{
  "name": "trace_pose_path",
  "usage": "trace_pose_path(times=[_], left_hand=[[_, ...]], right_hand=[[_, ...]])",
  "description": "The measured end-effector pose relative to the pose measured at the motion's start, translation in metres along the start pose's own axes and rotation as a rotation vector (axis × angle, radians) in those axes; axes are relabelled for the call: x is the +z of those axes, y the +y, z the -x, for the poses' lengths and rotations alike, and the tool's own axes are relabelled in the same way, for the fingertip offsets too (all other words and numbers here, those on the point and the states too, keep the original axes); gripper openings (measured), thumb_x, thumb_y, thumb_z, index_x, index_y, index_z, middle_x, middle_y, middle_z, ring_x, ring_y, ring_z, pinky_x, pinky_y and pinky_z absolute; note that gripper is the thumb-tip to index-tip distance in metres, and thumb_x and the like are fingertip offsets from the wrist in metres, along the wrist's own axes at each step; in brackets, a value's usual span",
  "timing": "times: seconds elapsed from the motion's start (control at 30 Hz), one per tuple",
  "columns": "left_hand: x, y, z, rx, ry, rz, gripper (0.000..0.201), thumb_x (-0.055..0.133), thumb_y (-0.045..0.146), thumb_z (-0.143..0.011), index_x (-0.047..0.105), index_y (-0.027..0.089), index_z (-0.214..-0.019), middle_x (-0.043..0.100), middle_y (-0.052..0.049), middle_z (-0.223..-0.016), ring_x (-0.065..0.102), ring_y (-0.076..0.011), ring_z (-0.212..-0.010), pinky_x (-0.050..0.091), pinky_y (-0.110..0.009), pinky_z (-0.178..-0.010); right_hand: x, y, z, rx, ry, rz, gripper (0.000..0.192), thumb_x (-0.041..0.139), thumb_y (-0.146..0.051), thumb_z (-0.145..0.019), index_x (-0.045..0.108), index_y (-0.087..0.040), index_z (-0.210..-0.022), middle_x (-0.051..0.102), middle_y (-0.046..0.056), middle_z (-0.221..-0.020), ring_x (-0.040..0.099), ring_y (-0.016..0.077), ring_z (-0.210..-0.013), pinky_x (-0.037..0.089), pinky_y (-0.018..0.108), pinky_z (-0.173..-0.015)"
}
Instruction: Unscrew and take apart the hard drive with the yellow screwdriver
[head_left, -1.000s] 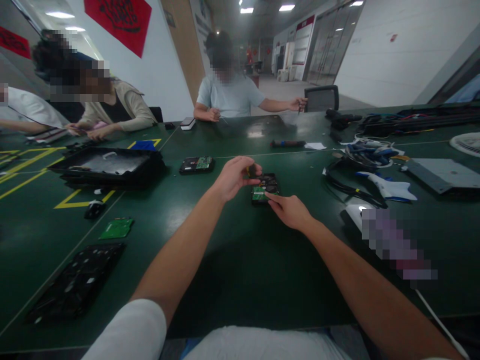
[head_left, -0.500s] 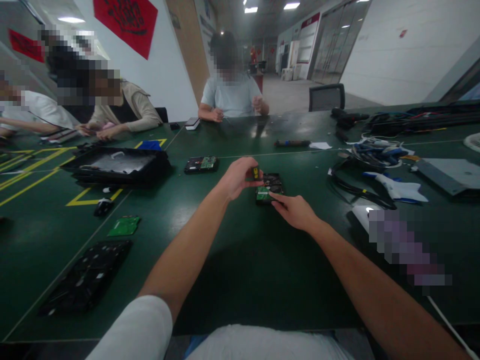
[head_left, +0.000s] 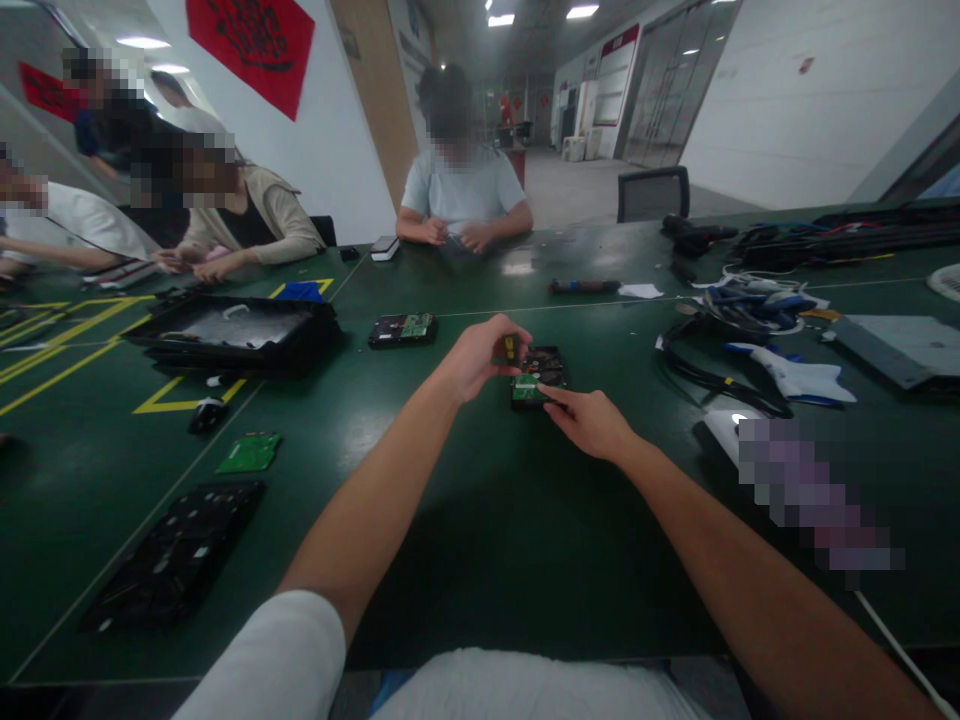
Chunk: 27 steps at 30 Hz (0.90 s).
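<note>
Not much shifted on the big dark green counter (head_left: 465,540) in the last second. My view crept up and right a touch early on and has sat put since, so the hard drive (head_left: 538,376) I'm working on still lies flat in the middle, circuit board up, same spot on the counter.

What did change: across the counter, the person in the light blue shirt (head_left: 463,190) had an arm stretched out toward the chair (head_left: 654,192) a second ago and now has both hands pulled in together in front of them.

On my side, my left hand (head_left: 480,358) has dropped slightly. The small yellow-and-black screwdriver (head_left: 510,347) was more hidden in my fingers before; now the yellow bit shows and the tip sits right at the top left of the drive. So I'd say I'm mid-screw.

My right hand (head_left: 592,422) hasn't budged.

Pose: both forearms run out long from my body and meet at the drive. Left grip is clamped around the screwdriver, wrist arched above the drive's near-left corner. Right grip isn't holding anything; the fingers are loosely curled, with the index finger stretched out and pressing on the drive's near edge to pin it.
</note>
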<state>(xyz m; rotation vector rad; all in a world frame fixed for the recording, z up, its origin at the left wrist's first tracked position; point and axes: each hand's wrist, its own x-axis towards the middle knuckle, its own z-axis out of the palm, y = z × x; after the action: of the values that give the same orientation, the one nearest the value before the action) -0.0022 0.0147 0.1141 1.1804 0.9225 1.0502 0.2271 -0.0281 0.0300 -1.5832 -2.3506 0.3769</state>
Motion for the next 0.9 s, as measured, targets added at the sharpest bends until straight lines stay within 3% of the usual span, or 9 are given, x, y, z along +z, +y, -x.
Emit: trace_pose_path(times=[0.17,0.33,0.5,0.63,0.8,0.9], left_hand=[[0.0018,-0.001,-0.0021,-0.063,0.04,0.103,0.019,0.068,0.038,-0.086,0.066,0.019,-0.088,0.076,-0.01,-0.089,0.072,-0.0205,-0.083,0.062,-0.032,-0.072],[-0.0025,0.001,-0.0031,0.045,0.109,-0.024,0.023,0.067,0.039,-0.085,0.074,0.017,-0.082,0.073,-0.01,-0.094,0.068,-0.0193,-0.086,0.057,-0.026,-0.063],[-0.0016,-0.0002,-0.0013,0.009,0.024,0.021,0.024,0.074,0.04,-0.085,0.075,0.018,-0.093,0.074,-0.009,-0.091,0.069,-0.0204,-0.086,0.057,-0.027,-0.062],[-0.0001,-0.0028,-0.0027,0.005,0.051,0.105,0.019,0.07,0.038,-0.087,0.069,0.019,-0.087,0.074,-0.01,-0.089,0.071,-0.022,-0.088,0.062,-0.033,-0.071],[-0.003,-0.0014,-0.0024,0.137,0.111,-0.071,0.024,0.07,0.04,-0.086,0.077,0.017,-0.084,0.072,-0.011,-0.1,0.065,-0.0204,-0.092,0.056,-0.026,-0.064],[-0.0034,-0.0016,-0.0015,0.086,0.057,-0.06,0.027,0.069,0.043,-0.087,0.078,0.017,-0.088,0.073,-0.011,-0.096,0.066,-0.0215,-0.089,0.054,-0.027,-0.061]], right_hand=[[0.0,0.0005,0.0004,-0.005,0.011,0.016,0.051,0.049,-0.045,-0.112,0.063,-0.029,-0.158,0.081,0.004,-0.089,0.071,0.0206,-0.071,0.046,0.031,-0.064],[-0.0006,0.0007,0.0,-0.001,-0.01,0.01,0.053,0.048,-0.046,-0.112,0.061,-0.028,-0.16,0.081,0.004,-0.088,0.072,0.0211,-0.073,0.048,0.031,-0.065],[0.0013,0.002,-0.001,-0.004,-0.004,0.006,0.053,0.048,-0.047,-0.112,0.062,-0.03,-0.159,0.08,0.004,-0.085,0.071,0.0215,-0.07,0.046,0.032,-0.063],[0.002,0.0021,-0.0013,-0.002,0.004,-0.014,0.052,0.049,-0.046,-0.111,0.063,-0.03,-0.159,0.079,0.003,-0.082,0.07,0.0212,-0.068,0.046,0.032,-0.063],[0.001,0.0014,-0.0012,0.016,-0.01,-0.008,0.053,0.049,-0.047,-0.111,0.062,-0.03,-0.159,0.08,0.003,-0.085,0.07,0.0214,-0.069,0.046,0.032,-0.063],[0.0004,0.0013,-0.0008,0.018,-0.027,-0.02,0.053,0.049,-0.047,-0.112,0.06,-0.03,-0.161,0.08,0.003,-0.086,0.069,0.0204,-0.068,0.046,0.031,-0.062]])
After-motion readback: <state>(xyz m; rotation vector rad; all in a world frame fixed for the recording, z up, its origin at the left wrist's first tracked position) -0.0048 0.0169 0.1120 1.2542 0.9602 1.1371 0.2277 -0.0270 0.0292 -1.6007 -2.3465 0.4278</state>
